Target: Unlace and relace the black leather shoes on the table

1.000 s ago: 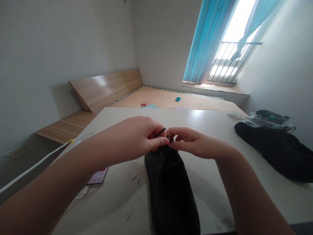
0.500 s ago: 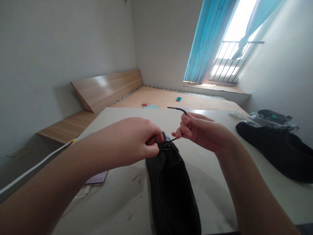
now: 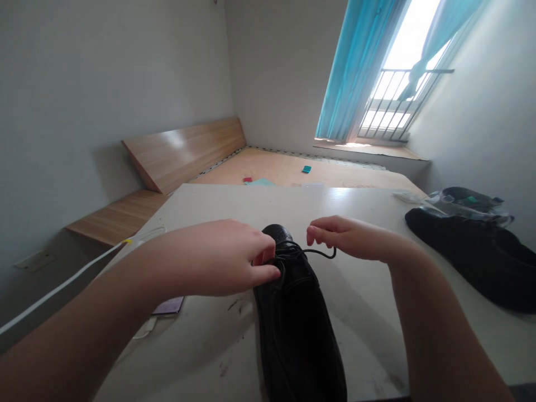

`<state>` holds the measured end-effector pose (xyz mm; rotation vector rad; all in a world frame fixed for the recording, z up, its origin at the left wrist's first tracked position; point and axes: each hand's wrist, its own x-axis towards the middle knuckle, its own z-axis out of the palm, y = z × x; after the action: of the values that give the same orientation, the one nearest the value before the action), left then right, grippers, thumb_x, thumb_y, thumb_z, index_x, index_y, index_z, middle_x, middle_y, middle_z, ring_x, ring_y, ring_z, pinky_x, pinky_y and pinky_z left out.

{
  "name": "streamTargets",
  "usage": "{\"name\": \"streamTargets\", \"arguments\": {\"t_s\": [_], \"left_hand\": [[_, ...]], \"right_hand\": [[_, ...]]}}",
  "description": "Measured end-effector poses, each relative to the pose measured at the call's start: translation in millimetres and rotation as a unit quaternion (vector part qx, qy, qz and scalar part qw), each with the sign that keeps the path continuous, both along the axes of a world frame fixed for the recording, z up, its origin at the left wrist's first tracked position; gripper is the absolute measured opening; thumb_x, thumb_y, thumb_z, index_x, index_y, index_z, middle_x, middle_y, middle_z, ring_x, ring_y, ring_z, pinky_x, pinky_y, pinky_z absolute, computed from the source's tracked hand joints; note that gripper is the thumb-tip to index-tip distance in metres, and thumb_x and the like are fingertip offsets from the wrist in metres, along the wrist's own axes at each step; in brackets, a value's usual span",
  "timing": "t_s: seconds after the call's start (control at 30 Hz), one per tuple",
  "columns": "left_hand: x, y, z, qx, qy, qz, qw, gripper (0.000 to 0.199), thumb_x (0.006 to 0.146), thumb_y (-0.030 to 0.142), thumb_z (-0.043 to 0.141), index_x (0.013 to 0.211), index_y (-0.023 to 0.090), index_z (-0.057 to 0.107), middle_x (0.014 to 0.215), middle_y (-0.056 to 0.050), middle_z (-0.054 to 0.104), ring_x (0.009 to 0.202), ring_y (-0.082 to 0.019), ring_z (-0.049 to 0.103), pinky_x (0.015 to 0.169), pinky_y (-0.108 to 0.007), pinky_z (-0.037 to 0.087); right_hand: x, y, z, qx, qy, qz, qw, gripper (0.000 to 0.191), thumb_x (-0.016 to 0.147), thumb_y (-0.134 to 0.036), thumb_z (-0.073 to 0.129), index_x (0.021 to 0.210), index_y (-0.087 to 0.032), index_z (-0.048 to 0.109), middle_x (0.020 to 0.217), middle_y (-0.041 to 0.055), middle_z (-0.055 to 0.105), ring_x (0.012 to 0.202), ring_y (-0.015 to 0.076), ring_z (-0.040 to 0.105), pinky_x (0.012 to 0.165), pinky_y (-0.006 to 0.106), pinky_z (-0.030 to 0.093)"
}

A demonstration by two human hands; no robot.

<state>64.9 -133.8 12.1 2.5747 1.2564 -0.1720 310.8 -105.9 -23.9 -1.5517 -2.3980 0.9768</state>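
Two hands (image 3: 218, 257) (image 3: 347, 237), two black shoes (image 3: 293, 329) (image 3: 473, 257), one shoelace (image 3: 320, 252), one table (image 3: 209, 206), one window (image 3: 387, 95)

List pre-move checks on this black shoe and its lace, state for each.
1. Black leather shoe upright on the white tabletop: ok.
2. Left hand at the lacing, fingers touching it: ok.
3. Right hand holding the black lace: cannot tell, the lace runs just under it.
4. Lace free of visible snags outside the eyelets: ok.
5. Second dark shoe apart from the black leather shoe: ok.
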Motion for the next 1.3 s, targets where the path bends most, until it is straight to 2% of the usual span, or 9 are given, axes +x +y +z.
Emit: {"name": "streamTargets", "arguments": {"t_s": [0.17,0.33,0.57,0.67,0.83,0.93,1.1,1.23,1.3], "left_hand": [[10,3,-2.6,-0.019,-0.061,0.006,0.998,0.033,0.088,0.041,0.042,0.073,0.022,0.065,0.07,-0.002,0.065,0.06,-0.017,0.053,0.052,-0.027,0.028],[16,9,-8.3,-0.08,-0.127,0.057,0.987,0.033,0.083,0.041,0.044,0.062,0.019,0.056,0.059,-0.001,0.056,0.054,-0.016,0.047,0.049,-0.027,0.026],[-1,10,-31.9,-0.17,-0.2,0.098,0.96,0.027,0.082,0.036,0.046,0.063,0.018,0.054,0.058,0.003,0.043,0.055,-0.013,0.039,0.051,-0.026,0.026],[-3,11,-42.1,-0.221,-0.294,0.124,0.922,0.03,0.083,0.037,0.049,0.062,0.018,0.054,0.06,0.004,0.044,0.06,-0.013,0.04,0.058,-0.026,0.03],[7,4,-55.4,-0.284,-0.493,0.178,0.803,0.028,0.085,0.042,0.056,0.079,0.019,0.071,0.083,0.0,0.066,0.082,-0.015,0.054,0.079,-0.027,0.038],[14,-6,-59.1,-0.292,-0.521,0.206,0.775,0.026,0.082,0.042,0.063,0.093,0.022,0.074,0.1,-0.003,0.072,0.101,-0.019,0.059,0.091,-0.03,0.039],[24,-15,-61.9,-0.212,-0.539,0.22,0.785,0.023,0.079,0.036,0.067,0.094,0.021,0.076,0.097,-0.004,0.075,0.099,-0.023,0.065,0.09,-0.032,0.045],[34,-14,-66.2,-0.096,-0.515,0.23,0.82,0.021,0.078,0.037,0.067,0.087,0.02,0.076,0.087,-0.003,0.075,0.087,-0.023,0.066,0.079,-0.032,0.049],[38,-13,-68.2,-0.069,-0.516,0.235,0.821,0.021,0.077,0.038,0.068,0.08,0.019,0.074,0.083,-0.003,0.074,0.083,-0.021,0.066,0.075,-0.03,0.049]], "right_hand": [[-1,-3,2.4,-0.007,0.061,0.119,0.991,0.033,0.088,-0.049,0.052,0.083,-0.018,0.063,0.091,0.0037,0.058,0.08,0.0168,0.052,0.074,0.032,0.04],[-9,-5,2.1,-0.035,0.125,0.097,0.987,0.027,0.089,-0.043,0.051,0.08,-0.018,0.057,0.074,-0.0012,0.049,0.068,0.0132,0.042,0.065,0.029,0.035],[1,-15,-21.1,-0.071,0.24,0.06,0.966,0.029,0.091,-0.041,0.051,0.072,-0.019,0.047,0.07,-0.0032,0.038,0.065,0.0118,0.034,0.06,0.027,0.029],[4,-20,-27.2,-0.1,0.282,0.042,0.953,0.036,0.092,-0.044,0.05,0.067,-0.018,0.047,0.068,-0.0027,0.039,0.066,0.0119,0.035,0.063,0.028,0.03],[-7,-25,-32.7,-0.126,0.419,-0.04,0.898,0.032,0.086,-0.046,0.06,0.074,-0.016,0.062,0.074,-0.0003,0.052,0.067,0.0112,0.039,0.064,0.026,0.031],[-15,-29,-36.8,-0.113,0.457,-0.092,0.877,0.023,0.078,-0.04,0.071,0.086,-0.018,0.071,0.088,0.0024,0.063,0.076,0.0122,0.048,0.07,0.026,0.037],[-24,-39,-38.8,-0.077,0.459,-0.126,0.876,0.02,0.075,-0.039,0.074,0.083,-0.021,0.074,0.087,0.003,0.07,0.084,0.0168,0.058,0.079,0.031,0.043],[-30,-46,-39.1,0.014,0.412,-0.136,0.901,0.017,0.076,-0.036,0.071,0.082,-0.021,0.073,0.083,0.003,0.069,0.077,0.0173,0.057,0.07,0.032,0.043],[-32,-48,-41.1,0.067,0.39,-0.147,0.906,0.014,0.077,-0.034,0.07,0.08,-0.02,0.071,0.08,0.0024,0.068,0.072,0.0159,0.054,0.067,0.032,0.041]]}}
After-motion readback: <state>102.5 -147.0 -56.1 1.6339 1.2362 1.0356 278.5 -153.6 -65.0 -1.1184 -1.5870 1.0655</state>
